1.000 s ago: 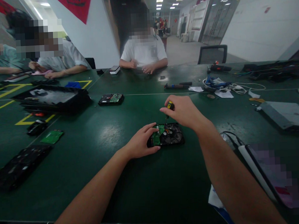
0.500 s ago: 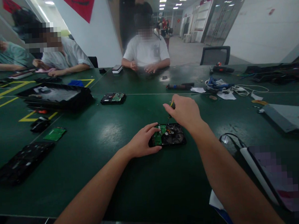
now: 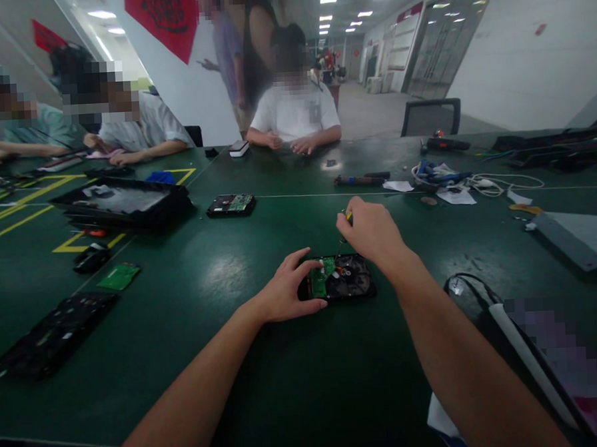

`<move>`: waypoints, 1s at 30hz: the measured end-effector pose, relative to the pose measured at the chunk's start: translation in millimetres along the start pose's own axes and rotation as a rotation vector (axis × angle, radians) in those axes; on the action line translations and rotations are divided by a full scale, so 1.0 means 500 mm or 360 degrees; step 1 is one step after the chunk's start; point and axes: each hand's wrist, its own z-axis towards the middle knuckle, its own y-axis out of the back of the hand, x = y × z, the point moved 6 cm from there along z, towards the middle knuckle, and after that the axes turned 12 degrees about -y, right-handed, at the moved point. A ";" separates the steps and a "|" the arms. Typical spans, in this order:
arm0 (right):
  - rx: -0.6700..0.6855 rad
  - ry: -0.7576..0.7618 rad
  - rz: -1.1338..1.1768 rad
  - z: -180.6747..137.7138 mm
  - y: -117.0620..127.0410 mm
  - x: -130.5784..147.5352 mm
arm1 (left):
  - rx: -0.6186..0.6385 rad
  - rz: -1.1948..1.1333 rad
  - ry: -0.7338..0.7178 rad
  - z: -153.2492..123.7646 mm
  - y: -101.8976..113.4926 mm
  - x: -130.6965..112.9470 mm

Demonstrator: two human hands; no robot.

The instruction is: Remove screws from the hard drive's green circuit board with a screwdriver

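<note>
A hard drive (image 3: 354,280) lies flat on the green table, with a green circuit board (image 3: 320,279) showing at its left part and a round hub in its dark right part. My left hand (image 3: 289,291) grips the drive's left end, thumb along the near edge and fingers over the far edge. In my right hand (image 3: 371,229) is a screwdriver (image 3: 349,217) with a yellow and black handle. Its shaft points down to the far side of the drive, by the edge of the circuit board. The tip is too small to make out.
Another hard drive (image 3: 231,205) lies farther back, near a black tray (image 3: 122,203). At left are a loose green board (image 3: 120,276) and a dark flat casing (image 3: 54,333). A grey box (image 3: 579,235) and cables (image 3: 481,184) lie right. A person (image 3: 295,113) sits opposite.
The view has tilted up slightly, so everything sits lower. My right hand and the screwdriver have shifted slightly over the drive. A standing person shows more fully at the back.
</note>
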 end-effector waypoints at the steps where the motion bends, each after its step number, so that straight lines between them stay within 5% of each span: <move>1: 0.0012 0.0015 0.0040 -0.001 0.001 0.001 | -0.0008 -0.0039 0.0018 -0.001 0.002 0.001; 7: 0.0155 0.0199 0.0367 -0.004 0.001 0.008 | -0.0245 -0.0291 0.0103 0.002 0.006 0.019; 9: 0.0216 0.0241 0.0428 -0.006 0.003 0.010 | -0.0533 -0.0496 0.0221 0.000 0.020 0.046; 13: 0.0326 0.0250 0.0464 -0.011 0.011 0.014 | -0.1441 -0.1036 0.0656 -0.040 0.067 0.144; 15: 0.0408 0.0246 0.0482 -0.016 0.014 0.018 | -0.1579 -0.0964 0.0849 -0.059 0.081 0.178; 18: 0.0489 0.0274 0.0495 -0.024 0.017 0.026 | -0.1429 -0.0606 0.0922 -0.065 0.085 0.182; 24: 0.0340 0.0246 0.0379 -0.019 0.020 0.025 | -0.0595 -0.0253 0.0138 0.002 0.020 0.040; 30: 0.0148 0.0199 0.0131 -0.015 0.019 0.024 | -0.0309 -0.0098 -0.0026 0.009 -0.007 -0.001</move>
